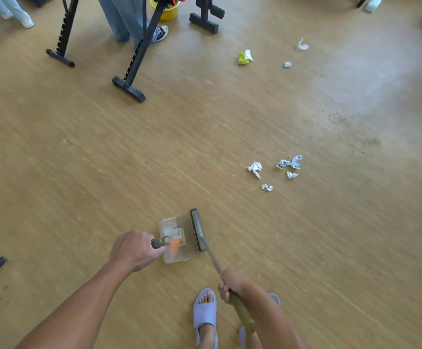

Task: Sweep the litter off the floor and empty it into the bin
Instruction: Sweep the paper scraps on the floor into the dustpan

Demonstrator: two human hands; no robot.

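Clear dustpan (179, 258) with orange scrap (175, 246), white paper (169, 230).

Floor (230, 127) looks like wood-grain laminate, smooth with a soft sheen. Dustpan (177, 255) is clear, glossy plastic. Litter (254, 168) is crumpled white paper. Broom handle (242, 314) seems matt olive plastic, and the slippers (205, 314) soft matt foam.

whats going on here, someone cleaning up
Yes. A person is sweeping: the left hand holds a clear dustpan on the wooden floor, and the right hand grips a broom whose head sits at the pan's edge. An orange scrap is already in the pan. Crumpled paper bits lie unswept further out.
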